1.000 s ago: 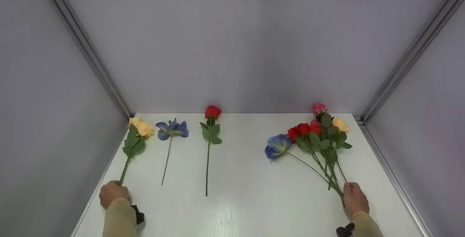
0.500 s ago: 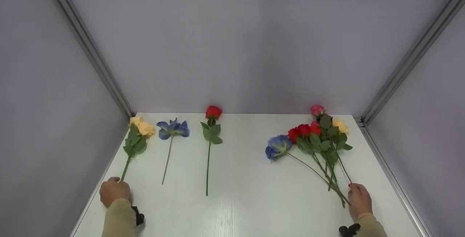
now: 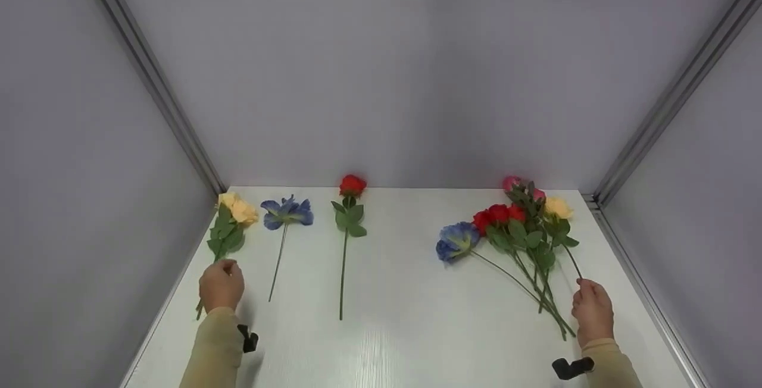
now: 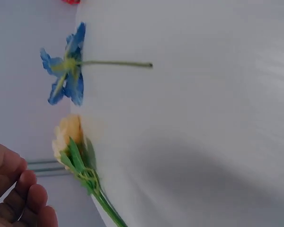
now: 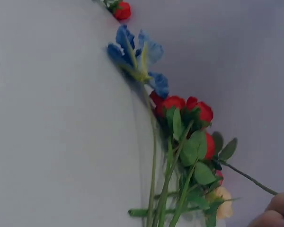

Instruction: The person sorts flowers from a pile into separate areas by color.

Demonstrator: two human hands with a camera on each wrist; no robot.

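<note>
The table (image 3: 405, 293) carries a bunch (image 3: 518, 239) lying just left of the right hand (image 3: 592, 310), stems converging toward that hand, heads fanned away toward the back wall. The right hand pinches the stem of a yellow rose (image 3: 558, 207); its long axis runs from the grip up and slightly left, head pointing away. The left hand (image 3: 221, 284) curls round the stem of the yellow sprig (image 3: 238, 212), near its lower end; the axis runs from the grip away and slightly right, head far. A red rose (image 3: 352, 185) and a blue flower (image 3: 287, 212) lie right of the left hand, heads away.
</note>
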